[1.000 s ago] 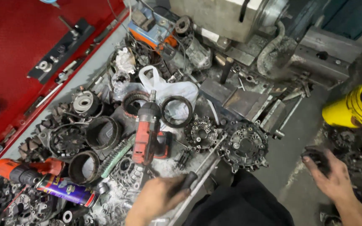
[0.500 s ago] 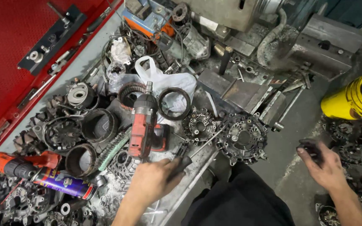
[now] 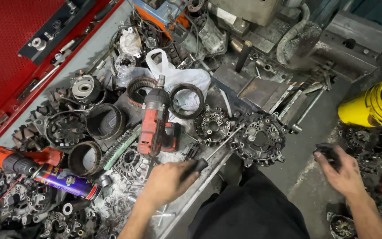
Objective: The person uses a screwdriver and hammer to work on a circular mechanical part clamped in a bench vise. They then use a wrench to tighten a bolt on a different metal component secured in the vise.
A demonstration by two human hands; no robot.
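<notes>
— What's the left hand (image 3: 166, 182) got?
— A screwdriver (image 3: 217, 150) — black handle in the fist, thin metal shaft slanting up and right across the bench edge.
— And the right hand (image 3: 342, 170)?
— A small dark part (image 3: 326, 151), pinched in its fingertips, out over the floor.

Glossy red plastic drill (image 3: 154, 121), dull greasy metal housings (image 3: 259, 137)

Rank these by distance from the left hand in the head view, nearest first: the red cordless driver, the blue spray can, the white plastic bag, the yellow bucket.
From the left hand, which grips a screwdriver:
1. Red cordless driver, just above the hand.
2. Blue spray can, lying to its left.
3. White plastic bag, farther up the bench.
4. Yellow bucket, far right, on the floor.
</notes>
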